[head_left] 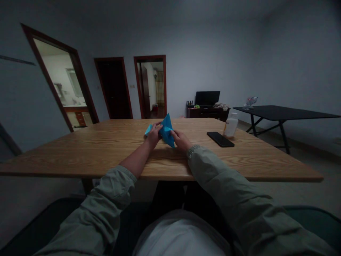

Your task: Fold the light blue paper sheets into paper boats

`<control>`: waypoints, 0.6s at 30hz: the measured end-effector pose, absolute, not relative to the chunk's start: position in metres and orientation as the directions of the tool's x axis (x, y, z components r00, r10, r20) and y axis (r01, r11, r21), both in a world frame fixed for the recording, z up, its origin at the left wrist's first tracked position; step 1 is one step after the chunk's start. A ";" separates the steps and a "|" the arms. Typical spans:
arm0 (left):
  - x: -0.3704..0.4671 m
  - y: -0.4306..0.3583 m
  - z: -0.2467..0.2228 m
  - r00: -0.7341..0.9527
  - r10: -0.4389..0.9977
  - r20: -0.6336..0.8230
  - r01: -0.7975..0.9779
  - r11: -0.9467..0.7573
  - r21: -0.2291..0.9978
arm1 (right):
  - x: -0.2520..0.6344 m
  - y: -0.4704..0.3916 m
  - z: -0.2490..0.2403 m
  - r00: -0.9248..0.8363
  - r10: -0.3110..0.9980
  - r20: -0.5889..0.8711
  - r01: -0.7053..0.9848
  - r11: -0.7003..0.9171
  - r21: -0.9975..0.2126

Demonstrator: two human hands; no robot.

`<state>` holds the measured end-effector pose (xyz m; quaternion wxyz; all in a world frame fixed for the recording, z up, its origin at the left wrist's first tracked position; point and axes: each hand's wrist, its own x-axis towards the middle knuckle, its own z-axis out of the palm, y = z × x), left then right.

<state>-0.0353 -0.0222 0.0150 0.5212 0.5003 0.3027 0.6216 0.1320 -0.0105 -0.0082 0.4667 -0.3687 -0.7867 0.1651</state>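
A folded piece of blue paper (167, 130) is held between my two hands, a little above the wooden table (112, 149). It has pointed corners, one up and one down. My left hand (155, 132) grips its left side, fingers closed on it. On the right side, my right hand (181, 139) pinches the paper near its middle. Lighter blue paper (148, 130) shows to the left, partly behind my left hand; whether it joins the held piece I cannot tell.
To the right on the table lie a black phone (220, 139) and, just behind it, a white bottle (231, 125). A black folding table (282, 112) stands farther right. Against the far wall, a dark cabinet (206, 113) bears a black screen (207, 97).
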 end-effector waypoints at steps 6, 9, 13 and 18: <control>-0.034 -0.026 0.017 0.122 0.933 0.338 -0.427 -0.258 0.867 | 0.131 -0.013 -0.008 -0.298 0.745 0.596 0.430 0.663 -0.614; -0.034 -0.027 0.018 0.108 0.935 0.339 -0.447 -0.259 0.856 | 0.130 -0.015 -0.007 -0.310 0.747 0.587 0.405 0.663 -0.630; -0.032 -0.031 0.017 0.146 0.928 0.344 -0.444 -0.249 0.861 | 0.130 -0.014 -0.006 -0.284 0.756 0.590 0.427 0.650 -0.628; -0.028 -0.036 0.017 0.234 0.902 0.362 -0.424 -0.240 0.873 | 0.130 -0.016 -0.008 -0.305 0.762 0.571 0.406 0.646 -0.646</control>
